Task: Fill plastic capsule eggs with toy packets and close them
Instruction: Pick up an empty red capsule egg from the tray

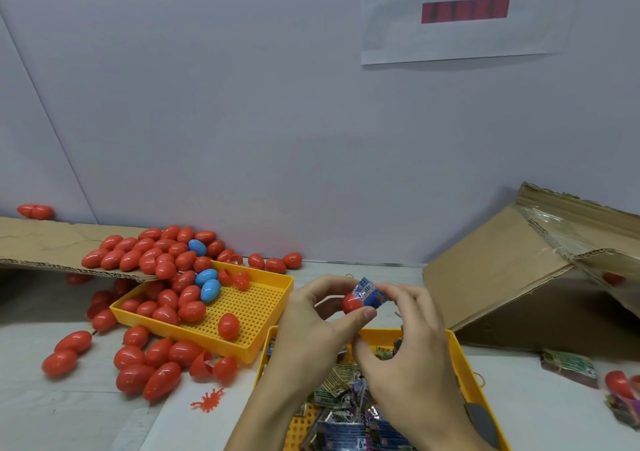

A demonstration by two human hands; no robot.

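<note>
My left hand grips a red capsule egg half between thumb and fingers, above the near yellow tray. My right hand pinches a blue toy packet that sticks out of the top of that half. Below my hands, the near tray holds several toy packets. A second yellow perforated tray to the left holds red eggs and two blue eggs.
Red eggs lie heaped on a cardboard flap at the left and scattered on the table. An open cardboard box lies on its side at the right. A red toy bug sits near the front. Loose packets lie at the far right.
</note>
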